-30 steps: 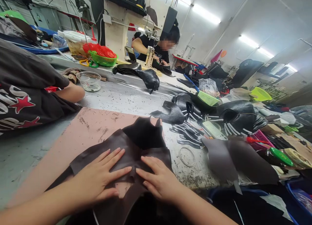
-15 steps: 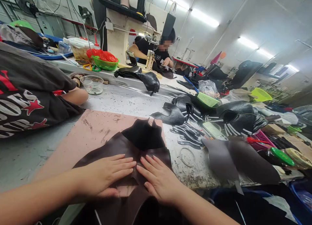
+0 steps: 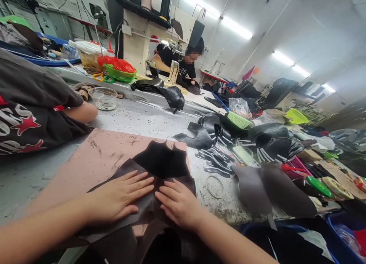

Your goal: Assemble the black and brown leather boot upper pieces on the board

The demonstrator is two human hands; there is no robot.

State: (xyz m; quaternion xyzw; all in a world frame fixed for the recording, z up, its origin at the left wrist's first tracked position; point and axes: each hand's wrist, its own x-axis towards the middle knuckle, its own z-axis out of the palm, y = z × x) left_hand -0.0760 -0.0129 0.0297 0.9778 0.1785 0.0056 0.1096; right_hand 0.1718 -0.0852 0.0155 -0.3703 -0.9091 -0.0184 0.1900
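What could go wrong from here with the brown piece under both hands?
Uneven pressure from the left hand and right hand, both lying flat on the brown piece, might crease or shift it.
The pink mat beneath shows dark marks; any loose residue could soil it.
A co-worker's elbow, close to the mat's far left corner, might jog it.

Pink mat point(image 3: 103, 153) free leftward — black strips point(image 3: 216, 161) crowd right.

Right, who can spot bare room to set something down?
The pink board is bare on its left, between a co-worker's shirt and the brown leather. The speckled grey tabletop has room between the clear bowl and the curved black piece. The right side is crowded: black strips, stacked black pieces.
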